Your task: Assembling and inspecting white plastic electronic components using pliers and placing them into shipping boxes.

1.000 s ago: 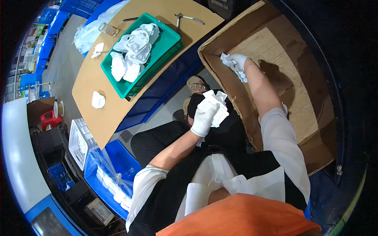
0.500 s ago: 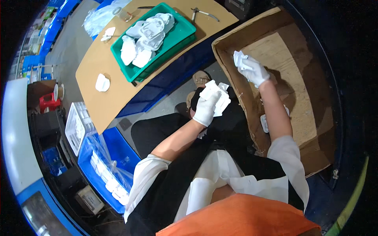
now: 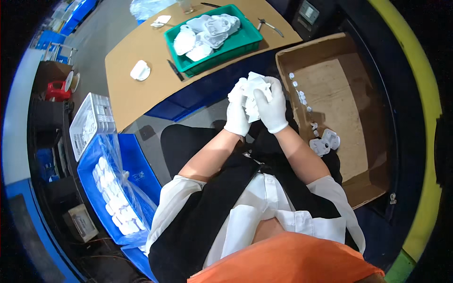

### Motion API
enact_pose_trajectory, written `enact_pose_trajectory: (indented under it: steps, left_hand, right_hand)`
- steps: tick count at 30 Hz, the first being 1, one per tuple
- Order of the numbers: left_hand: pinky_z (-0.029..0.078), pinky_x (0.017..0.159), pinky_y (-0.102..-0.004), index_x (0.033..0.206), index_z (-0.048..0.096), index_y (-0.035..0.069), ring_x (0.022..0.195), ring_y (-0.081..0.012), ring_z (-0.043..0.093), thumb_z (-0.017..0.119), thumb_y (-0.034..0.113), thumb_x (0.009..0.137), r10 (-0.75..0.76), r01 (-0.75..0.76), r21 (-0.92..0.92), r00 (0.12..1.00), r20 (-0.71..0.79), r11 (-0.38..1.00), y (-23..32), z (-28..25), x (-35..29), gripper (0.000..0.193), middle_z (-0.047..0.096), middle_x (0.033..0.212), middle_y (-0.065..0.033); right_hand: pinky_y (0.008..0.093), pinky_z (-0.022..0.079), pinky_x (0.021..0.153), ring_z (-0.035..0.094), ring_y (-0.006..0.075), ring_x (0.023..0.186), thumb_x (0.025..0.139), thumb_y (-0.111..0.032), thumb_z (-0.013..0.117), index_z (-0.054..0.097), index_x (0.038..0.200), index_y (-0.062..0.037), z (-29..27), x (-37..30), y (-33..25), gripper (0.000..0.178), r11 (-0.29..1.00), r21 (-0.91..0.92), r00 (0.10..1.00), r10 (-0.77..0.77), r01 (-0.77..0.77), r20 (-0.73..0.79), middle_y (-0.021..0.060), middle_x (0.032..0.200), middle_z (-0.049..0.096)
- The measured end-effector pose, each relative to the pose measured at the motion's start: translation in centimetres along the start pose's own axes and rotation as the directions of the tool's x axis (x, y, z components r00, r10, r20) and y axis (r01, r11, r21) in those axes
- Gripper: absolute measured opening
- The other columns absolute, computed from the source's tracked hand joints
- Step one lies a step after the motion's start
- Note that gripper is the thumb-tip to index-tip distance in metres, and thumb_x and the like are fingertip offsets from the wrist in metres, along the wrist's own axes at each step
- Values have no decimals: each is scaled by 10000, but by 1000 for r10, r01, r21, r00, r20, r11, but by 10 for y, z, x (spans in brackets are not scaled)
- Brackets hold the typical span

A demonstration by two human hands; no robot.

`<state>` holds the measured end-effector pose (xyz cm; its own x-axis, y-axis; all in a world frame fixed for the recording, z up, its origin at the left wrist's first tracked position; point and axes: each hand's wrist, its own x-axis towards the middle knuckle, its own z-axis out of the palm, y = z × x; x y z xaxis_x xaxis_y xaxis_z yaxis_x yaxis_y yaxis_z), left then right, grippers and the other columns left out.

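My gloved left hand (image 3: 237, 115) and gloved right hand (image 3: 273, 108) are together above my lap. Between them is a bunch of white moulded plastic parts (image 3: 253, 86). My left fingers close on its left side; my right thumb presses on its front while the other fingers curl around the right side. How many parts are in the bunch I cannot tell. To the right of my hands stands an open cardboard box (image 3: 281, 60). Several small white pieces (image 3: 302, 96) lie along its near left side, with larger white parts (image 3: 325, 143) beside my right forearm.
Ahead, a tan table (image 3: 120, 54) carries a green tray (image 3: 226, 59) of white parts, cutting pliers (image 3: 271, 26), a dark knife-like tool (image 3: 175, 70) and a loose white part (image 3: 140, 70). At left stand a white basket (image 3: 103, 115) and a blue bin (image 3: 139, 153) with bagged white parts.
My right hand has come left from over the cardboard box, where it held white pieces, and joined my left hand at the white parts. The view has shifted; small pieces in the box now show.
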<state>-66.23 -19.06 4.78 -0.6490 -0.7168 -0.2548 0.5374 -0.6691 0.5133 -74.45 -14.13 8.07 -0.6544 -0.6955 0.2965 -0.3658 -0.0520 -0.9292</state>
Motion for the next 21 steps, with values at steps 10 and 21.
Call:
enact_pose_trajectory:
  steps: [10,21]
  left_hand:
    - [481,799,-293,1103,528,80,913,-158,592,611,261,855,356,-381,122,916,187,916,91,-27,-38,318,600,986,-46]
    - [500,804,-295,1238,445,86,970,-161,594,579,208,885,446,-441,-173,895,-14,881,176,-127,-93,397,580,1086,-47]
  right_hand:
    - [431,422,817,534,349,940,773,-155,580,517,1042,-55,81,-13,-46,294,942,-73,917,-298,327,266,151,982,584]
    - [362,450,845,555,290,986,826,-246,614,419,1162,-24,196,-32,-87,447,954,5,719,-229,299,657,170,1065,524]
